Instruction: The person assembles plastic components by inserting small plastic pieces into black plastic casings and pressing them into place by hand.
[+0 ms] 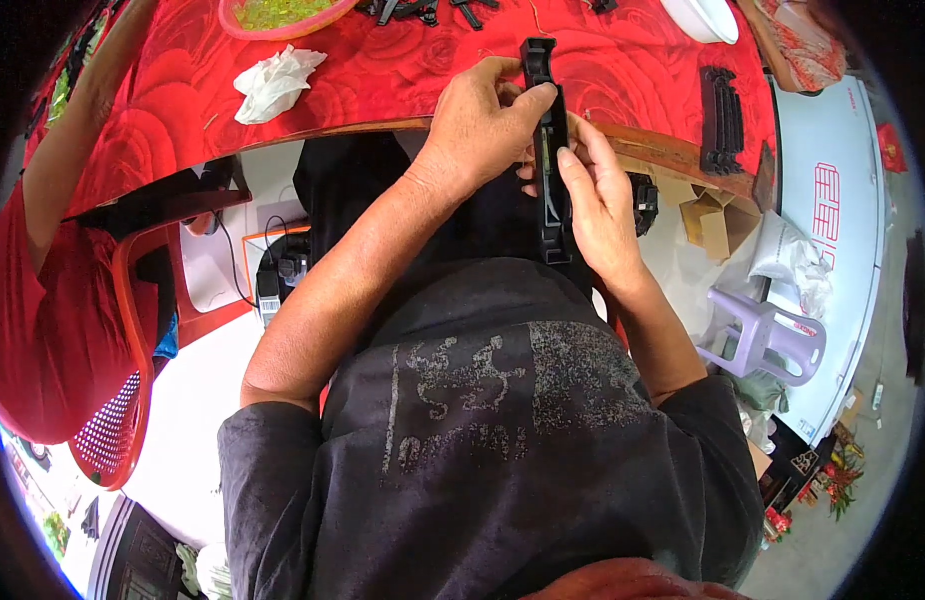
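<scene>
Over the near edge of the table, both of my hands grip a long, narrow black plastic part (555,215), held almost upright in the view. My left hand (488,125) pinches its upper half, thumb on the front face and fingers behind. Along the lower half, my right hand (600,200) has its thumb against the right edge, with its fingers partly hidden behind. A thin pale greenish strip shows inside the part's channel. Similar black strips (723,120) lie side by side at the table's right end.
On the red rose-patterned tablecloth (383,85) are a crumpled white tissue (278,85), a pink-rimmed bowl (308,27) of small yellow-green pieces, loose black parts (408,10) and a white basin (705,18). A person's arm (68,175) and red chair (133,430) are left; a purple stool (768,335) stands right.
</scene>
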`<move>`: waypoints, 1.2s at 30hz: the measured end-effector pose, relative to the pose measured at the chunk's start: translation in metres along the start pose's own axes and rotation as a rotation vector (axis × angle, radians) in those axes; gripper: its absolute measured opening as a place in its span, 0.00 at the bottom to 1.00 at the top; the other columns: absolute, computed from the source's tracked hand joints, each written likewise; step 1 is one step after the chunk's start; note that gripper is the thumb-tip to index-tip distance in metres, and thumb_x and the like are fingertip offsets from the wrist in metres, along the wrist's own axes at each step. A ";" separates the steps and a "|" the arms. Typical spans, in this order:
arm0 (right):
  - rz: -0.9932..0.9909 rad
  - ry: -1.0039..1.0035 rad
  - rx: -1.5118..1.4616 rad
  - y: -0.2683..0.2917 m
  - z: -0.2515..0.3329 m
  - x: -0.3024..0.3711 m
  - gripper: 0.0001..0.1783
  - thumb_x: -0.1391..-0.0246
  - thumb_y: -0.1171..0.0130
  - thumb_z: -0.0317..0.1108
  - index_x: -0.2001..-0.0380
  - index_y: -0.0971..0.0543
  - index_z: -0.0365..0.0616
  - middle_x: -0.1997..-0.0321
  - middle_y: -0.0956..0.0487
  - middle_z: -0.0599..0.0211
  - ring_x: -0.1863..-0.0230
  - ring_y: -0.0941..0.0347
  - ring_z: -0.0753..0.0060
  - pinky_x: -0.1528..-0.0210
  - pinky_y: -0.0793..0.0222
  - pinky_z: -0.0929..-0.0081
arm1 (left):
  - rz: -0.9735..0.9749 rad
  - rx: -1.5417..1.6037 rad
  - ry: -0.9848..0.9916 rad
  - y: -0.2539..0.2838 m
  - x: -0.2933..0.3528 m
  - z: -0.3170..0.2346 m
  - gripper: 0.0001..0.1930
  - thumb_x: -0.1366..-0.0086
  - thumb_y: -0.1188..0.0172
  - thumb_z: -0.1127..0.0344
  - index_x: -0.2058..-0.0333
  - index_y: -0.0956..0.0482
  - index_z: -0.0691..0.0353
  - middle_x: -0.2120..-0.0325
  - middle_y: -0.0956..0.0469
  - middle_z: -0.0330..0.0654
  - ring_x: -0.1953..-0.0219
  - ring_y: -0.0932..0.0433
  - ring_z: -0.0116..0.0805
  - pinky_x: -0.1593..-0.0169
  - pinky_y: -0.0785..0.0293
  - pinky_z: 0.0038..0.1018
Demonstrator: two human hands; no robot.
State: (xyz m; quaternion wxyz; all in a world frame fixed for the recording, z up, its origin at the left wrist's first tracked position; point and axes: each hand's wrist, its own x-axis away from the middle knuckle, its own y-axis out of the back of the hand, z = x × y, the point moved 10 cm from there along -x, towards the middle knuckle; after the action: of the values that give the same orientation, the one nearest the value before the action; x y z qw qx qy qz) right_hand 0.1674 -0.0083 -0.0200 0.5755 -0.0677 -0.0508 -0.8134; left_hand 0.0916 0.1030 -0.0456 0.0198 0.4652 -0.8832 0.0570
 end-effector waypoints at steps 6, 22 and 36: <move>-0.039 0.147 0.281 0.001 0.007 0.000 0.23 0.39 0.52 0.22 0.40 0.37 0.36 0.60 0.20 0.59 0.66 0.21 0.74 0.63 0.24 0.76 | -0.042 -0.096 -0.069 0.000 0.000 -0.007 0.23 0.43 0.39 0.60 0.55 0.24 0.74 0.78 0.20 0.47 0.74 0.19 0.34 0.66 0.23 0.31; -0.038 -0.057 0.387 0.013 -0.020 -0.008 0.06 0.34 0.54 0.26 0.62 0.28 0.34 0.73 0.25 0.69 0.74 0.30 0.80 0.69 0.32 0.79 | -0.075 -0.202 -0.066 -0.002 0.010 -0.024 0.18 0.41 0.42 0.66 0.57 0.28 0.76 0.79 0.21 0.51 0.74 0.17 0.41 0.68 0.24 0.35; -0.066 -0.004 0.388 0.010 -0.016 -0.013 0.10 0.34 0.54 0.31 0.63 0.29 0.33 0.79 0.24 0.62 0.80 0.25 0.72 0.75 0.30 0.72 | -0.017 -0.140 0.014 -0.010 0.018 -0.019 0.17 0.37 0.43 0.67 0.55 0.29 0.76 0.79 0.24 0.44 0.80 0.23 0.29 0.74 0.27 0.27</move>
State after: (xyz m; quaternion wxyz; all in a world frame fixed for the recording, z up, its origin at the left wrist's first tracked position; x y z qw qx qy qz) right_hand 0.1798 -0.0020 -0.0382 0.5506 0.0443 -0.2099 -0.8067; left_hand 0.0894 0.0849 -0.0238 0.0589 0.4695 -0.8810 -0.0021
